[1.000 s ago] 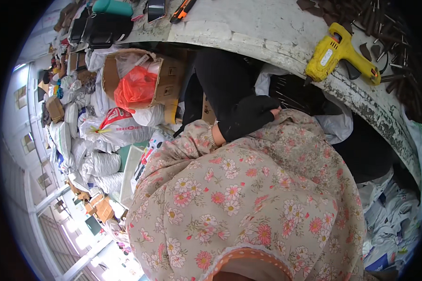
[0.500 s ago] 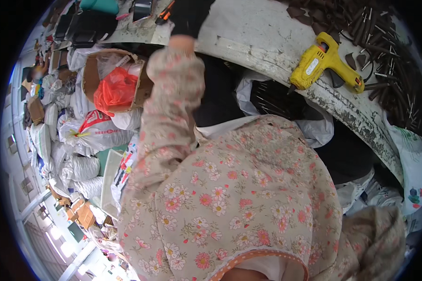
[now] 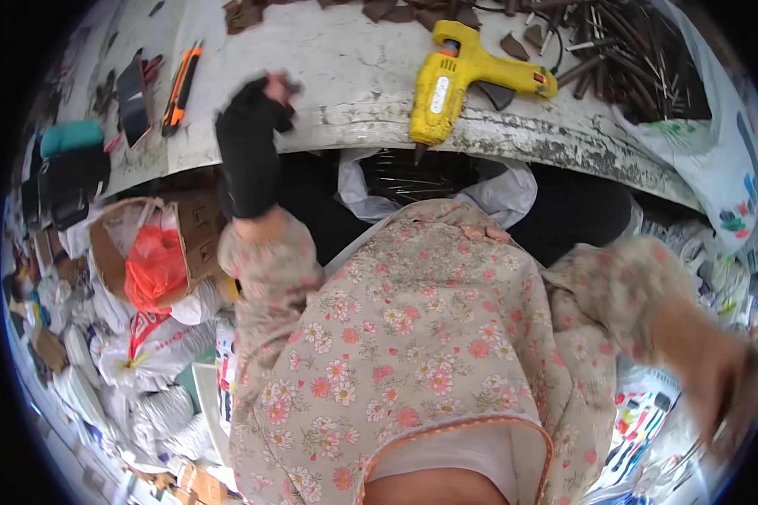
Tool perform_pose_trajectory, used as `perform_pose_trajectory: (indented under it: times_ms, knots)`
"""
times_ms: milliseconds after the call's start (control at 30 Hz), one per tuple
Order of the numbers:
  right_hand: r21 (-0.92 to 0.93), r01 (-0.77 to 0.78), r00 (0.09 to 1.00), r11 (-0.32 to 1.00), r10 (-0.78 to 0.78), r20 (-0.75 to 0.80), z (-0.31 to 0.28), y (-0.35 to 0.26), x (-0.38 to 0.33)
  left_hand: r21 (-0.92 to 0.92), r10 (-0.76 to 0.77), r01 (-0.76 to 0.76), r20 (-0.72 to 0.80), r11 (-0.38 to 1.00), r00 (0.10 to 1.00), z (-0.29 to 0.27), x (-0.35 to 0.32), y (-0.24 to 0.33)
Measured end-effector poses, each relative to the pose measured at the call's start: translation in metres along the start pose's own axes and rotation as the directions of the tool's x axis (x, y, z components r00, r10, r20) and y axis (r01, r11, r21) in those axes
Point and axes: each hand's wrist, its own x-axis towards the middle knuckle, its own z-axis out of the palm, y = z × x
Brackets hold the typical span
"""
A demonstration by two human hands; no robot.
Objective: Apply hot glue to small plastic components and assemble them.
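Head view: the orange-black cutter point(image 3: 182, 91) lies on the table point(image 3: 337, 63), left of our nearer left hand point(image 3: 254, 126), long axis near-to-far; blurred, neither that nor our right hand point(image 3: 716, 379) shows whether it grips anything.

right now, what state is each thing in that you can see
left hand: gloved, raised over the table, blurred; grip unclear
right hand: bare, out to the side, blurred; grip unclear
orange-and-black tool: lying on the table
yellow glue gun: lying on its side, nozzle at the table edge; on or off can't be told
cardboard box: open
red bag: crumpled, inside the box
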Motion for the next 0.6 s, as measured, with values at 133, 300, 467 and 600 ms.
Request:
perform_pose_trajectory:
  times_ms: [133, 300, 467, 600]
  knots:
    - [0.354, -0.738, 0.583, 0.575, 0.807, -0.097, 0.001, 0.097, -0.077, 0.012, -0.239, 0.239, 0.067, 0.971, 0.969, 0.026, -0.055, -0.010]
    - [0.174, -0.930, 0.289, 0.324, 0.936, -0.203, 0.026, 0.134, -0.138, -0.140, -0.156, 0.151, -0.026, 0.979, 0.987, 0.043, -0.089, -0.026]
    - [-0.599, -0.772, 0.405, 0.211, 0.890, -0.208, 0.019, 0.145, -0.149, -0.366, -0.218, 0.291, 0.229, 0.884, 0.949, 0.057, -0.123, -0.040]
    - [-0.936, -0.253, 0.508, 0.247, 0.857, 0.088, 0.021, 0.163, -0.143, -0.313, -0.317, 0.433, 0.357, 0.845, 0.879, 0.065, -0.119, -0.031]
